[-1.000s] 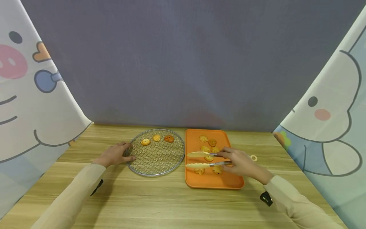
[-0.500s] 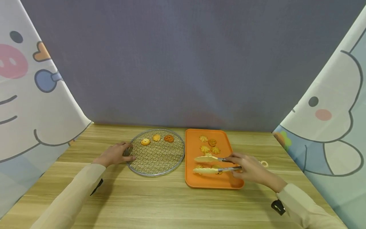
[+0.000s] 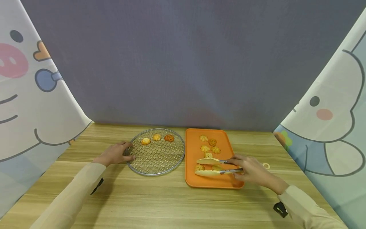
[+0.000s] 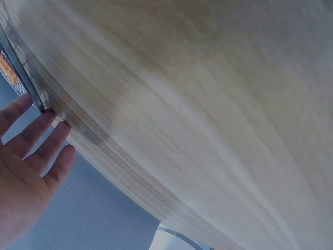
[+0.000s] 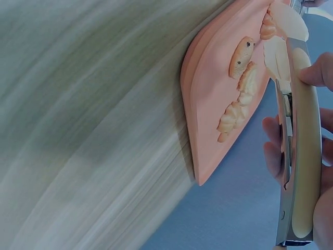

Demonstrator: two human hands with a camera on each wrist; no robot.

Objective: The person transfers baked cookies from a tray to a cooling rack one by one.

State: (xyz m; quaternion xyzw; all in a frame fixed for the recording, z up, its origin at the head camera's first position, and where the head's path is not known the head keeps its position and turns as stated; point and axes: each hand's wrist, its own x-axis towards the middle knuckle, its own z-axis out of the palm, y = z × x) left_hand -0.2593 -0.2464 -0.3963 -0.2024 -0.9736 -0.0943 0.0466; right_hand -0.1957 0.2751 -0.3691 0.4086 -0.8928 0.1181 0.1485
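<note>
My right hand (image 3: pixel 251 168) grips a pair of tongs (image 5: pixel 307 146) with pale scalloped tips, spread apart. The tips hover low over the front of an orange tray (image 3: pixel 197 183), on either side of a dotted cookie (image 5: pixel 242 57) that they partly cover in the head view. Several other cookies lie on the tray, among them a brown round cookie (image 3: pixel 212 142). My left hand (image 3: pixel 115 154) rests at the left rim of a round mesh rack (image 3: pixel 155 160), fingers extended. Along the rack's back sit a ring-shaped cookie (image 3: pixel 145 141), a swirl cookie (image 3: pixel 156 137) and a pretzel-shaped cookie (image 3: pixel 169 138).
Rack and tray stand side by side on a wood-grain table (image 3: pixel 148 203), a narrow gap between them. A grey cloth backdrop (image 3: pixel 183 63) rises behind the table, with cartoon-printed panels (image 3: pixel 328 127) at both sides. The tongs' end ring (image 3: pixel 266 166) sticks out behind my right hand.
My right hand has moved right and slightly toward the front with the tongs, whose tips now frame the dotted cookie. The left hand, rack and its cookies have stayed put.
</note>
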